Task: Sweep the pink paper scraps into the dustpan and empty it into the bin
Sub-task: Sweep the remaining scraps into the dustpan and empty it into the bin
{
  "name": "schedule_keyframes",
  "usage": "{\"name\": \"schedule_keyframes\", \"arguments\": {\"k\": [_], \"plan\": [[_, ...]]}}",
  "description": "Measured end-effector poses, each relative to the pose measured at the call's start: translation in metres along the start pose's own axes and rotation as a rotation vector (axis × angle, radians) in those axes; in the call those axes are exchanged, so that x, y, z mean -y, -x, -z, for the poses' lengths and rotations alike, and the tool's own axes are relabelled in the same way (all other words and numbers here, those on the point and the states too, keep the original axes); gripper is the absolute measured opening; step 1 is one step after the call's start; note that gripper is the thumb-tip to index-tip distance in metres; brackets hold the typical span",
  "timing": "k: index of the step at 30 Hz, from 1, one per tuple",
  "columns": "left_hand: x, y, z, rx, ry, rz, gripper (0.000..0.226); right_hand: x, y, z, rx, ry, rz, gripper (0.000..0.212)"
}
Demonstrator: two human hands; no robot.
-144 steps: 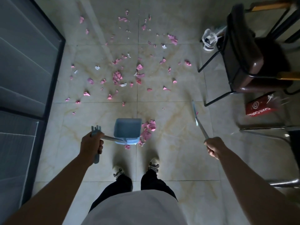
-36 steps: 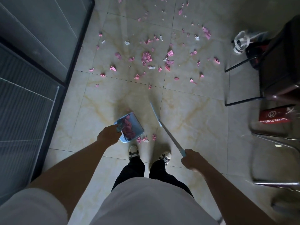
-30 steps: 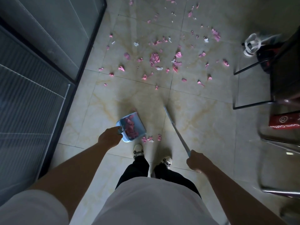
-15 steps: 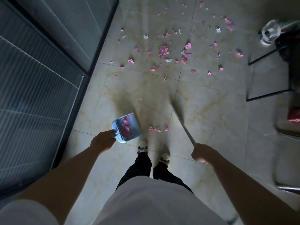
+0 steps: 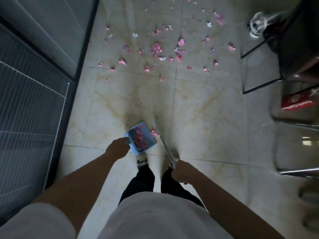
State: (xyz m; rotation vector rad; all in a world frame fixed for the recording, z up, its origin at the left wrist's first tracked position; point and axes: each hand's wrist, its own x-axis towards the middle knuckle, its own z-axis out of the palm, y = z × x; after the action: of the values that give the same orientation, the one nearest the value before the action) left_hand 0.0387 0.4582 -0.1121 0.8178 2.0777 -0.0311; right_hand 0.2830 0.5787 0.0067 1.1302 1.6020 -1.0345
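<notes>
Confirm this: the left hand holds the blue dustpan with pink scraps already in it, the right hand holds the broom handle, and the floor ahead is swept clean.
Not quite. The left hand does hold the blue dustpan with pink scraps in it, and the right hand holds the broom handle. But the head view shows the floor ahead still littered with pink paper scraps.

Scraps pink (few white); dustpan light blue; floor cream, marbled tan veins; trousers black.
</notes>
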Motion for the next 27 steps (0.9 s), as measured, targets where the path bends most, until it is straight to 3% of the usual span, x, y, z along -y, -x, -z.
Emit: {"name": "schedule_keyframes", "arguments": {"k": [9,16,23,27], "plan": [[0.005,-0.005,0.010,-0.018,0.079,0.014,0.036,-0.003,0.017,0.027,-0.092,-0.193,0.011,0.008],[0.025,0.004,0.024,-0.080,0.190,0.028,0.031,0.012,0.022,0.054,-0.193,-0.116,0.011,0.012],[0.042,0.005,0.044,-0.148,0.217,0.095,0.032,0.040,-0.012,0.084,-0.278,-0.265,-0.027,0.006],[0.042,-0.001,0.055,-0.199,0.264,0.155,0.030,0.060,-0.041,0.108,-0.281,-0.244,-0.020,0.020]]}}
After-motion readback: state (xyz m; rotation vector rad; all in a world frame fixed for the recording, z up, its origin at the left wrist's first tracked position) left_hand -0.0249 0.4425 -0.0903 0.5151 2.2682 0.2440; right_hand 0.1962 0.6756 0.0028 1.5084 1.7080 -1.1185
